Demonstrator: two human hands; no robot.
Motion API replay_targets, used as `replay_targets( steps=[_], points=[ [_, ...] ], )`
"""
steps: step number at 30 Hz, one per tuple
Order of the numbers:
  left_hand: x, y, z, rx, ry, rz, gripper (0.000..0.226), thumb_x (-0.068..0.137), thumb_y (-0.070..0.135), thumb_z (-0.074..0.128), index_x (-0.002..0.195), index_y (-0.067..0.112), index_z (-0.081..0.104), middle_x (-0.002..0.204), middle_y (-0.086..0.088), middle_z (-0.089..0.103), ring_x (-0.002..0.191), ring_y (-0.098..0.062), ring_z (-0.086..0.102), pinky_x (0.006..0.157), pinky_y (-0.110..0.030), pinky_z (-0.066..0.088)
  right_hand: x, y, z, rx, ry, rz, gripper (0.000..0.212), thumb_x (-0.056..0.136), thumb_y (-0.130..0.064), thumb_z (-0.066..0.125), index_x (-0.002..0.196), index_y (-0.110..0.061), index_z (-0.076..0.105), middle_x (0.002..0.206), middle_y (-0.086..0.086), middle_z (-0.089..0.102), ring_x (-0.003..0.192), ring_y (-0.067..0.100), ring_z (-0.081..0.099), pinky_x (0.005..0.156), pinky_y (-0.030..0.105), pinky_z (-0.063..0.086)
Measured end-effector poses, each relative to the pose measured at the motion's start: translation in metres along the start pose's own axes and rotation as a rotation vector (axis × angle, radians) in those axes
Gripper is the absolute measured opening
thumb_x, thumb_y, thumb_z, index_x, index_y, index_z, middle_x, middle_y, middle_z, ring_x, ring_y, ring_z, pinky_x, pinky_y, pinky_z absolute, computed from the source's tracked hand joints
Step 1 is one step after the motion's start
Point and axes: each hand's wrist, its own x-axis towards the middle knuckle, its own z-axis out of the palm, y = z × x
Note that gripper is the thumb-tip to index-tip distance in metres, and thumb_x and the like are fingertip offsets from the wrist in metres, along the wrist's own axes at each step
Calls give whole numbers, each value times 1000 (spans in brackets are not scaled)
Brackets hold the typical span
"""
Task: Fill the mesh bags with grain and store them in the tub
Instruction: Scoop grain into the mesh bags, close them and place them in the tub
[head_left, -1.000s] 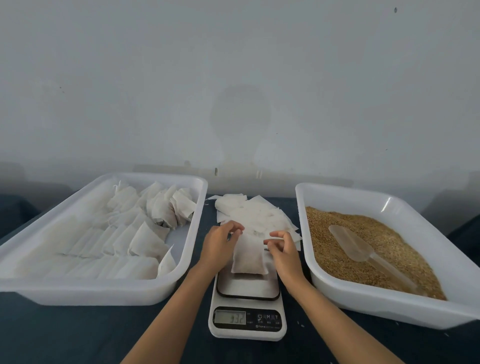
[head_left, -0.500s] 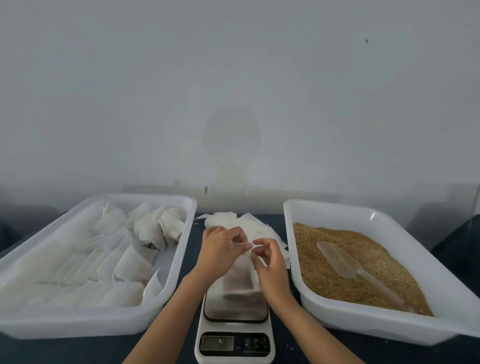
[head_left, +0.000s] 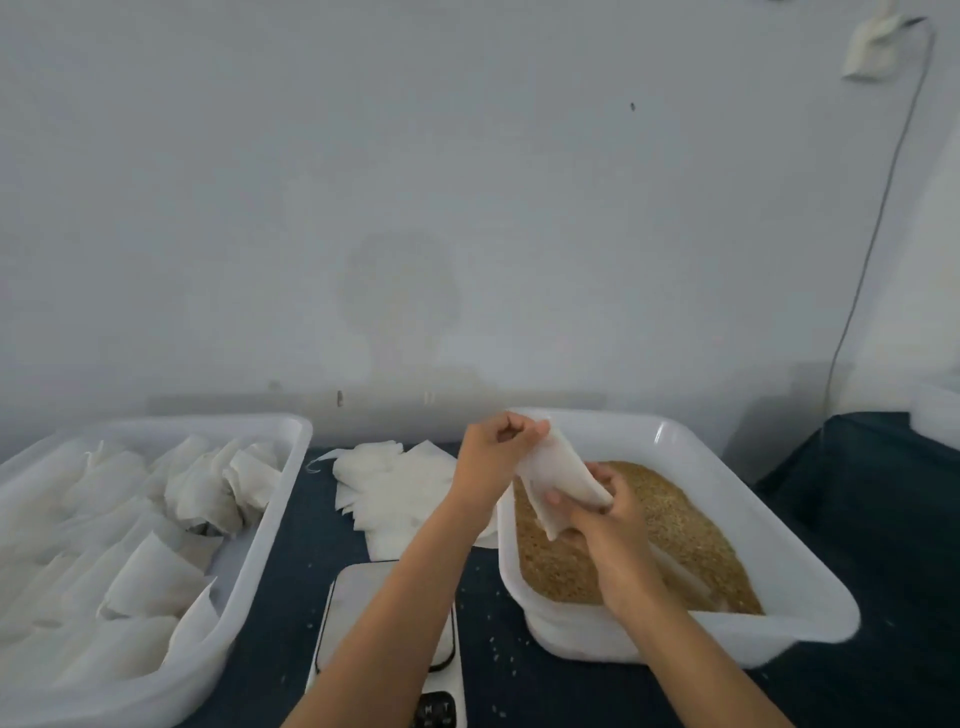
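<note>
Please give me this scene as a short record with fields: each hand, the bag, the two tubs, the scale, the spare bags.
left hand: pinches the bag's upper end
right hand: grips the bag's lower end
bag: tilted, held over the grain tub
grain tub: on the right, holds brown grain
left tub: holds many white bags
scale: between the tubs, plate bare, partly hidden by the left forearm
spare bags: loose pile on the dark cloth behind the scale

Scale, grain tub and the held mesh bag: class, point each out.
scale (head_left: 363, 597), head view, bare weighing plate.
grain tub (head_left: 727, 447), head view, far rim.
mesh bag (head_left: 558, 470), head view, middle of the cloth.
</note>
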Motion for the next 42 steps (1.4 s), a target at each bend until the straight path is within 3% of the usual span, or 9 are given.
replay_targets(
  steps=[6, 11, 15, 21, 25, 29, 33, 38, 42],
  points=[
    [-3, -33, 20, -7, -37, -148, 19, 91, 17, 61, 77, 4, 58, 72, -7, 52, 73, -21, 48, 69, -32, 42, 16, -9, -50, -342, -1, -58, 33, 77, -16, 76, 105, -21, 60, 97, -1, 66, 84, 13, 65, 52, 20, 53],
    [-6, -45, 26, 25, -80, -139, 19, 92, 13, 59, 75, 5, 56, 73, 4, 52, 66, -7, 49, 64, -13, 41, 22, -22, -70, -540, -106, -135, 26, 78, -13, 75, 100, -15, 60, 93, 3, 68, 81, 15, 66, 56, 28, 57],
    [-6, -47, 29, 57, -111, -146, 16, 92, 14, 59, 80, 4, 56, 78, -4, 54, 74, -15, 51, 77, -30, 46, 24, -31, -72, -619, -140, -166, 23, 79, -10, 74, 97, -11, 59, 89, 6, 66, 80, 22, 66, 58, 35, 59],
    [-6, -48, 30, 63, -128, -155, 16, 93, 17, 58, 82, 5, 57, 82, -5, 57, 77, -15, 55, 78, -26, 49, 23, -31, -74, -608, -126, -161, 24, 80, -10, 73, 99, -15, 60, 91, 3, 67, 82, 16, 65, 61, 34, 59],
    [-2, -45, 32, 129, -147, -109, 14, 95, 15, 55, 86, 4, 56, 86, -10, 56, 80, -20, 53, 81, -38, 49, 20, -18, -76, -536, -92, -84, 25, 80, -8, 72, 102, -14, 61, 91, 3, 66, 82, 19, 66, 66, 43, 59],
    [-2, -39, 35, 201, -288, 27, 20, 95, 13, 53, 76, 17, 50, 71, 4, 49, 64, -7, 44, 63, -19, 35, 17, -8, -77, -557, -144, 6, 21, 81, -6, 69, 97, -18, 63, 92, -1, 70, 83, 15, 68, 70, 35, 59],
    [3, -33, 43, 359, -462, 163, 12, 89, 9, 61, 78, 13, 57, 71, 9, 56, 67, -3, 51, 71, -23, 42, 17, -8, -69, -547, -236, 17, 21, 79, -11, 73, 97, -19, 64, 88, -5, 74, 82, 9, 70, 80, 34, 57],
    [5, -30, 47, 493, -531, 236, 7, 82, 13, 70, 80, 8, 65, 86, -10, 69, 85, -25, 62, 85, -41, 48, 19, 2, -51, -700, -73, -62, 16, 86, -20, 66, 75, -8, 62, 67, 4, 61, 63, 16, 54, 58, 25, 41],
    [4, -38, 41, 361, -311, 214, 13, 83, 13, 69, 88, 19, 60, 91, 5, 64, 87, -9, 59, 81, -19, 48, 23, 5, -49, -506, 124, 0, 7, 85, -18, 66, 80, -16, 63, 77, 1, 65, 72, 15, 58, 58, 26, 44]
  ],
)
